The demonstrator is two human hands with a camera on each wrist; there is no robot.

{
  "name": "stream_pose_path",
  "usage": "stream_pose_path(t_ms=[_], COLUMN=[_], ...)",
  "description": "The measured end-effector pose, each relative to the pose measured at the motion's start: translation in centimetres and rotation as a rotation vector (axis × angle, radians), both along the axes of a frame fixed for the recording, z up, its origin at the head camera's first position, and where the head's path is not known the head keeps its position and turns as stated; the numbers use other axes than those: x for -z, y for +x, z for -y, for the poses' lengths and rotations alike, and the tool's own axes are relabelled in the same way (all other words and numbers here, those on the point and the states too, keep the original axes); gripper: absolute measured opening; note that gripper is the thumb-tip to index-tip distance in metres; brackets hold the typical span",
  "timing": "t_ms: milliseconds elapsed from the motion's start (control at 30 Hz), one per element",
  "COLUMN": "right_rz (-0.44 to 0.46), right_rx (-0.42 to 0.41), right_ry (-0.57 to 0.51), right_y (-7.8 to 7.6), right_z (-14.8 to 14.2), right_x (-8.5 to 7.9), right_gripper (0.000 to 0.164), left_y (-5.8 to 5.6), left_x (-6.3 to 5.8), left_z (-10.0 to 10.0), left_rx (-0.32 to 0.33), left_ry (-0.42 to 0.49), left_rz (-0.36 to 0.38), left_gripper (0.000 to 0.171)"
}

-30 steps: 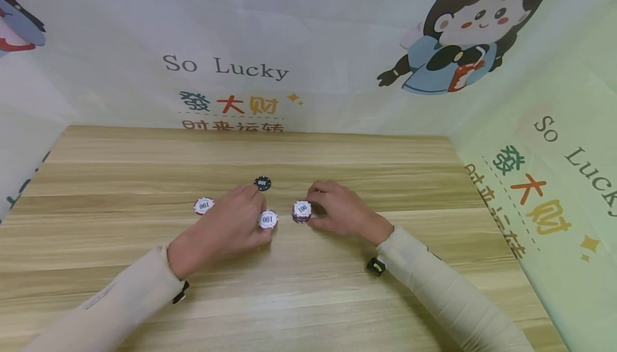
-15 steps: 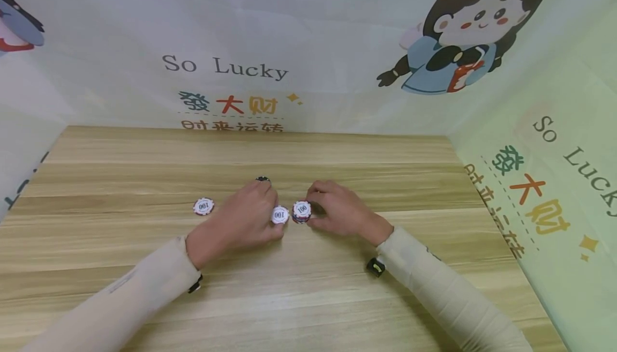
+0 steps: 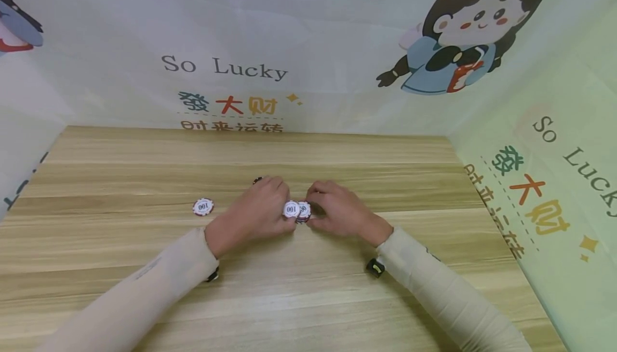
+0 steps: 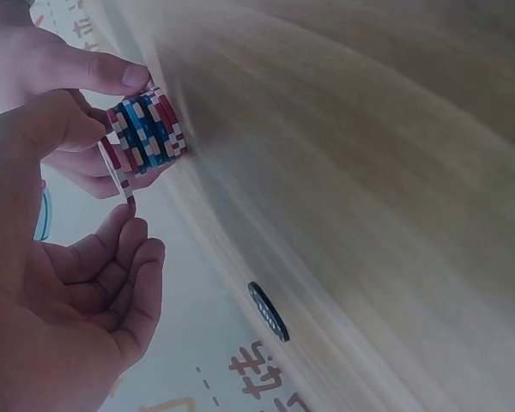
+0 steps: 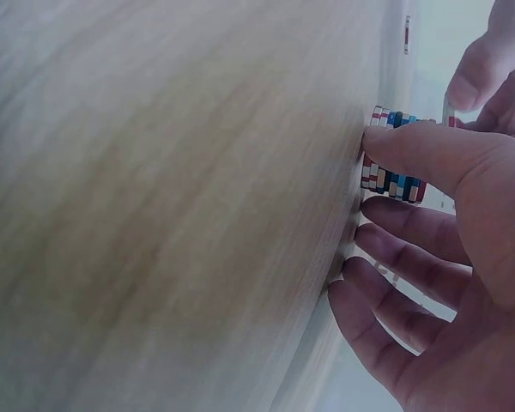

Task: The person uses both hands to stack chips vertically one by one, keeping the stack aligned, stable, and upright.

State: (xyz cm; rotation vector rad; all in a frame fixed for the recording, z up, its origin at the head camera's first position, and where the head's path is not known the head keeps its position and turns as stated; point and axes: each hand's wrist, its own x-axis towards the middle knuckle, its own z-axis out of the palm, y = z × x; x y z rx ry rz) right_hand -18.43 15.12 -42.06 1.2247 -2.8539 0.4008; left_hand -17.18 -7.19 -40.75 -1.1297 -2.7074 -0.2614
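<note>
My left hand (image 3: 255,207) pinches a white-and-red poker chip (image 3: 291,209) marked 100 by its edges. In the head view this chip overlaps the top of a stack of poker chips (image 3: 305,212). The left wrist view shows the pinched chip (image 4: 118,176) tilted a little, just above the stack (image 4: 146,130), which has red, blue and dark layers. My right hand (image 3: 339,210) holds the stack upright on the table, thumb on one side and index finger on the other. In the right wrist view its other fingers (image 5: 408,249) are loosely bent beside the stack.
A white-and-red poker chip (image 3: 203,207) lies flat to the left on the wooden table (image 3: 299,298). Behind my left hand lies a black chip (image 3: 257,180), mostly hidden in the head view. Printed cloth (image 3: 332,73) hangs around the table's back and sides.
My left hand has moved right with its pinched chip, from apart to over the stack's edge. It now covers most of the black chip. My right hand stays at the stack.
</note>
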Motion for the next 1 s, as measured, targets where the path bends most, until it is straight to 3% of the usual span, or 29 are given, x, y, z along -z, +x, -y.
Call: stream_pose_path(t_ms=[400, 1000], right_rz=[-0.003, 0.000], right_rx=[0.003, 0.011], right_ry=[0.019, 0.034], right_y=[0.1, 0.0], right_z=[0.1, 0.0], right_x=[-0.1, 0.0], right_gripper=[0.034, 0.036], left_y=[-0.7, -0.8], left_x=[0.4, 0.7], left_z=[-1.0, -1.7], left_rx=[0.010, 0.022], left_ry=[0.050, -0.001], left_rz=[0.022, -0.004], left_gripper=[0.030, 0.040])
